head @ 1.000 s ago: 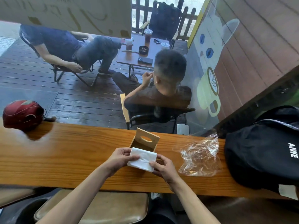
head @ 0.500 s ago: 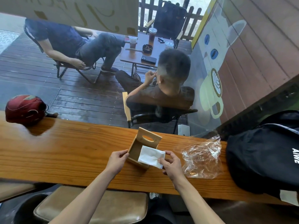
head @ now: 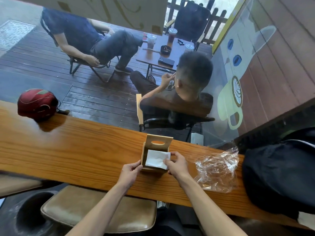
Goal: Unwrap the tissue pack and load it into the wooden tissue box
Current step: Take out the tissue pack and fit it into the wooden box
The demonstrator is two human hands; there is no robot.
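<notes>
The wooden tissue box (head: 144,155) stands on the wooden counter (head: 76,154), its lid with an oval slot (head: 159,142) raised at the far side. A white stack of tissues (head: 156,159) lies inside the open box. My left hand (head: 130,171) grips the box's near left corner. My right hand (head: 176,165) rests at the box's right side, thumb and fingers on the tissues' right edge. The crumpled clear plastic wrapper (head: 216,169) lies empty on the counter to the right.
A black backpack (head: 279,174) fills the counter's right end. A red helmet (head: 36,104) sits far left. A tan stool (head: 95,208) is under the counter. Beyond a glass pane, two people sit at a small table (head: 162,53) on a deck.
A second ago both hands held the tissue stack in front of the box. The stack has gone down into the box, and my left hand moved from the tissues onto the box's corner.
</notes>
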